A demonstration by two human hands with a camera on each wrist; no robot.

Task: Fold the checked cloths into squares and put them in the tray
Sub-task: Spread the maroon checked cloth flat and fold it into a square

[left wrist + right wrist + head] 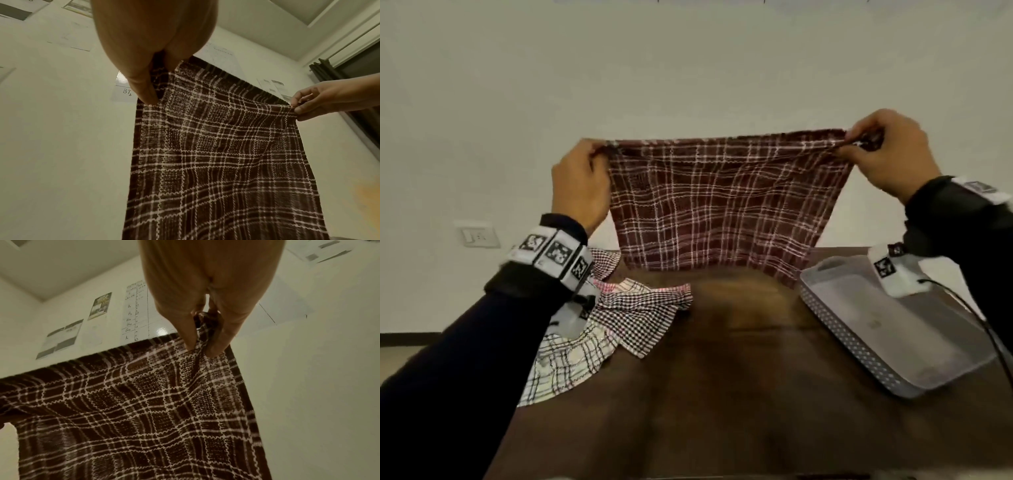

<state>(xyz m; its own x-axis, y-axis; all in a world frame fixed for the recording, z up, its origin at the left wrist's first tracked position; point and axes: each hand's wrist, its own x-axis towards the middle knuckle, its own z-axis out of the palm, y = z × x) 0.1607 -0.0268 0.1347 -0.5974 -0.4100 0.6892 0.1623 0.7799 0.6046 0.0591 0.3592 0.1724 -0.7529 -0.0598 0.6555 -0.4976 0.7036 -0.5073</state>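
A dark red checked cloth [722, 202] hangs spread in the air above the far side of the table. My left hand [599, 154] pinches its upper left corner and my right hand [854, 142] pinches its upper right corner, which is bunched. The left wrist view shows the left hand [153, 91] gripping the cloth [216, 154] with the right hand [296, 107] across. In the right wrist view the right hand [200, 344] squeezes the gathered cloth [133, 410]. A grey perforated tray [859, 342] sits on the table at the right, below my right wrist.
A heap of other checked cloths [626, 315] in red, black and white lies on the left of the dark wooden table [722, 394]. A cable [986, 329] runs from my right wrist over the tray. A white wall with a socket [477, 234] stands behind.
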